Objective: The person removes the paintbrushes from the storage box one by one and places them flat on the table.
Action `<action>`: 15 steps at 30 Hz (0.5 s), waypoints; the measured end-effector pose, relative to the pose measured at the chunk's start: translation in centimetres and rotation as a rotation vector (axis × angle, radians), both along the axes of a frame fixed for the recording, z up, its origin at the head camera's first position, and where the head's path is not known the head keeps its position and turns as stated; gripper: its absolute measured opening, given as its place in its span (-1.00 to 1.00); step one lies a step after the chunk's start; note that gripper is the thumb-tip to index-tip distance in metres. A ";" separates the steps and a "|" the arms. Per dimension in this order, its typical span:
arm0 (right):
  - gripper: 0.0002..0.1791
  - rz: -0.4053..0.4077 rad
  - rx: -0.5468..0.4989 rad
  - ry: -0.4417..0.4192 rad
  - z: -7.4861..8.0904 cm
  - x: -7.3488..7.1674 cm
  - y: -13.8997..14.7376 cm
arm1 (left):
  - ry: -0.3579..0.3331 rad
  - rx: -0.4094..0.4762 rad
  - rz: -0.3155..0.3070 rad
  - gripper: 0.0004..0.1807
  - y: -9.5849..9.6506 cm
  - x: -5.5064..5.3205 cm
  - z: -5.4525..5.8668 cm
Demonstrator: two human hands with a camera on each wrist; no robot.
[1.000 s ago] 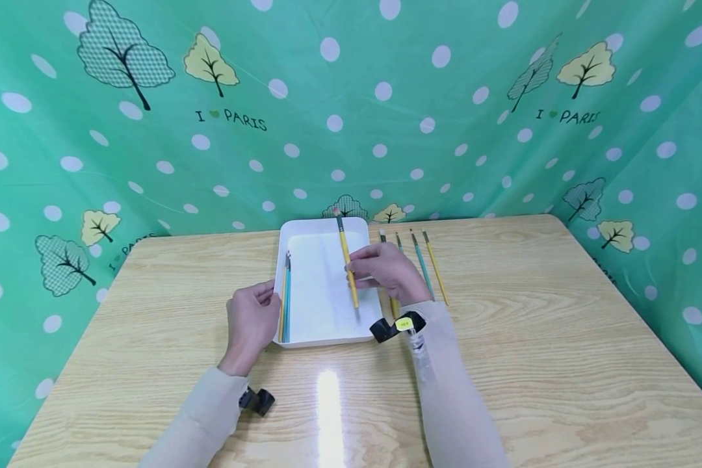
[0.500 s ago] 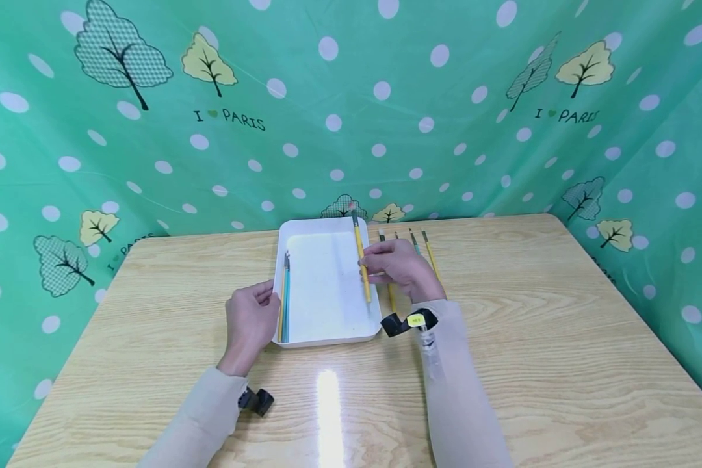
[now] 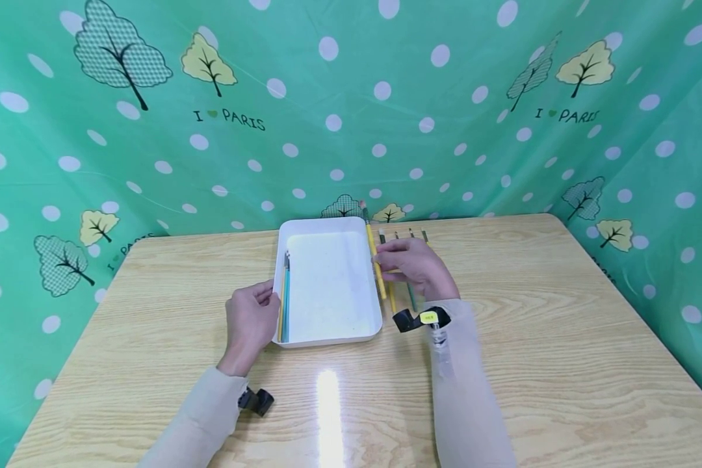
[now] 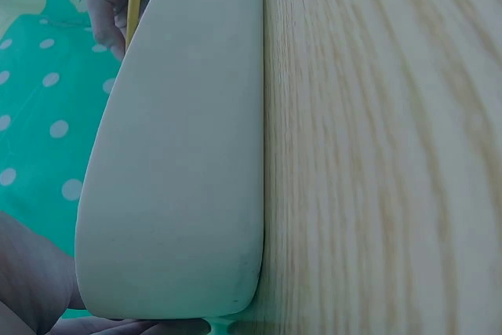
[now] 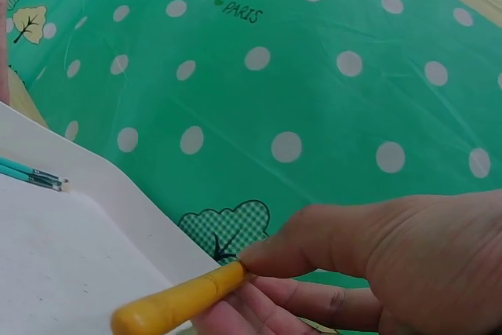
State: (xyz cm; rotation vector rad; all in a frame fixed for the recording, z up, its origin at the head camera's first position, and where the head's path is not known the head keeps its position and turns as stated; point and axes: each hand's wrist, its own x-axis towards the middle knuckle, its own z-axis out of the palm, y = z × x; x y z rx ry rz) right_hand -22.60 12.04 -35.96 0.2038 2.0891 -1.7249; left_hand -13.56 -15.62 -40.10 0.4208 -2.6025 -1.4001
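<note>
My left hand (image 3: 251, 322) grips the left wall of a white tray (image 3: 330, 279) lying on the table. Inside the tray, along that wall, lie a few thin paintbrushes (image 3: 287, 299) with teal and yellow handles, bristles pointing away from me. Just beyond the tray's right rim, my right hand (image 3: 416, 265) pinches a yellow-handled paintbrush (image 3: 380, 283) between thumb and fingers. Its bristle end points to the back; the right wrist view shows the rounded handle end (image 5: 149, 315) close by. In the left wrist view the tray's outer wall (image 4: 172, 154) hides most of the inside.
Several more paintbrushes lie side by side right of the tray, among them a yellow one (image 3: 392, 300) and a teal one (image 3: 412, 298), partly behind my right hand. A green dotted cloth (image 3: 351, 117) hangs at the back edge of the wooden table (image 3: 538, 338).
My right hand has moved to the right with the yellow-handled paintbrush, from above the tray to just past its right rim. My left hand and the tray have stayed in place.
</note>
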 end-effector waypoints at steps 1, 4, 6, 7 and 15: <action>-0.58 -0.001 -0.003 0.001 0.0 0.0 0.2 | 0.000 -0.001 0.000 -0.63 0.0 0.0 0.0; -0.57 -0.004 -0.009 0.002 0.0 0.1 0.7 | -0.004 -0.002 0.002 -0.63 0.0 0.0 0.0; -0.56 -0.006 -0.007 0.003 0.0 0.1 0.9 | -0.008 0.001 0.004 -0.62 0.0 0.0 0.0; -0.55 -0.006 -0.008 0.004 0.0 0.1 1.1 | -0.010 0.001 0.004 -0.62 0.0 0.0 0.0; -0.53 -0.019 -0.007 -0.001 0.0 0.0 2.4 | -0.014 0.006 0.008 -0.63 0.0 0.0 0.1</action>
